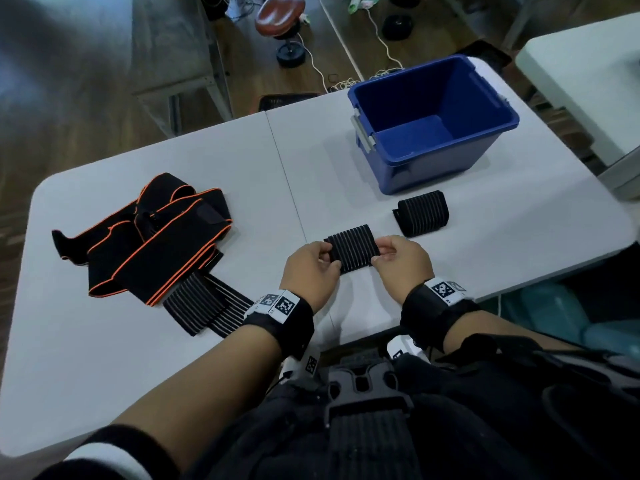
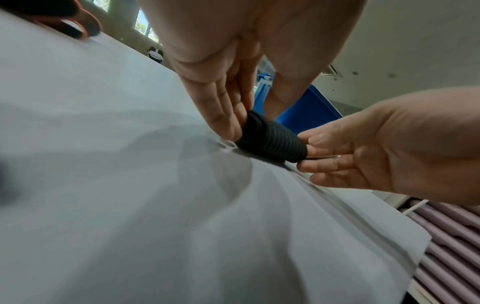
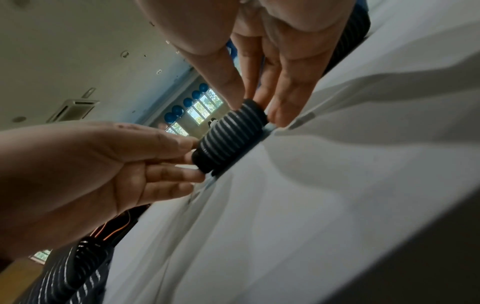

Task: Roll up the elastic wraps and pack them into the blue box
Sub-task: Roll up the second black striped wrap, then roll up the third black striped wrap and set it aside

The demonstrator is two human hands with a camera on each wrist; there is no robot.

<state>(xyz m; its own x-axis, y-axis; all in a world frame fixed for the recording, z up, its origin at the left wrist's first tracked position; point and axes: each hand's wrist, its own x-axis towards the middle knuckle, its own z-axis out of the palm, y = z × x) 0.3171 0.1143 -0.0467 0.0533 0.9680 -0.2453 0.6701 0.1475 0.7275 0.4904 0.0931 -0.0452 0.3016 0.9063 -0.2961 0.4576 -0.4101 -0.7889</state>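
A rolled black wrap with grey stripes [image 1: 351, 249] [image 2: 270, 142] [image 3: 230, 136] lies on the white table [image 1: 207, 161], held at both ends. My left hand [image 1: 311, 268] [image 2: 226, 107] pinches its left end and my right hand [image 1: 401, 261] [image 3: 262, 86] pinches its right end. A second rolled striped wrap [image 1: 422, 213] lies just in front of the blue box [image 1: 433, 123], which stands open and holds nothing. At the left lies a loose pile of black wraps with orange edging [image 1: 149, 237], on top of an unrolled striped wrap [image 1: 204, 306].
The table's near edge runs just under my wrists. A second white table [image 1: 588, 71] stands at the far right. Beyond the far edge are a brown stool [image 1: 280, 19] and cables on the floor.
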